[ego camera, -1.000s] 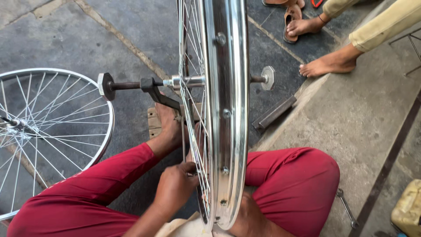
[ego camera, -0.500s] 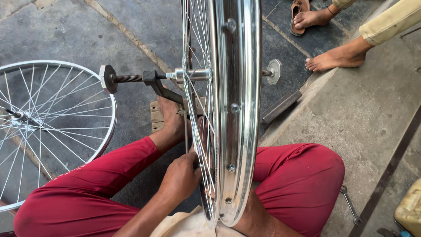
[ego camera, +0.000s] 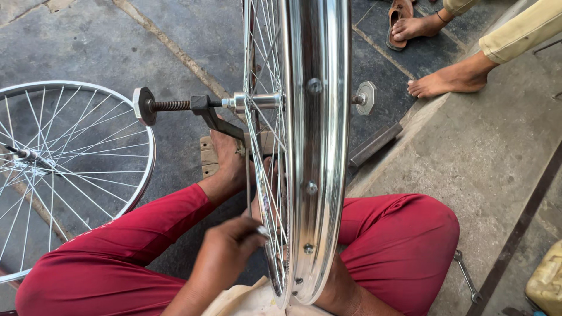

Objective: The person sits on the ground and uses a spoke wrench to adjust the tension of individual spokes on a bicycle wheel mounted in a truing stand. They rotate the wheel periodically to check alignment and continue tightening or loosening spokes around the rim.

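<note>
A shiny bicycle wheel (ego camera: 316,134) stands upright between my knees, its axle held in a dark metal stand (ego camera: 202,108). My left hand (ego camera: 225,254) is low at the near spokes (ego camera: 266,146), fingers pinched on a small shiny metal piece (ego camera: 262,232) against a spoke. Only my right forearm (ego camera: 345,292) shows below the rim; the right hand itself is hidden behind the wheel. My bare foot (ego camera: 225,167) rests on a wooden block (ego camera: 208,158) by the stand.
A second spoked wheel (ego camera: 70,158) lies flat on the concrete floor at left. A spanner (ego camera: 468,284) lies by my right knee. Another person's bare feet (ego camera: 451,82) stand at the top right. A metal bar (ego camera: 374,143) lies beyond the rim.
The rim's spoke holes sit in different places, so the wheel has turned a little. My left hand stays at the lower spokes, now slightly lower.
</note>
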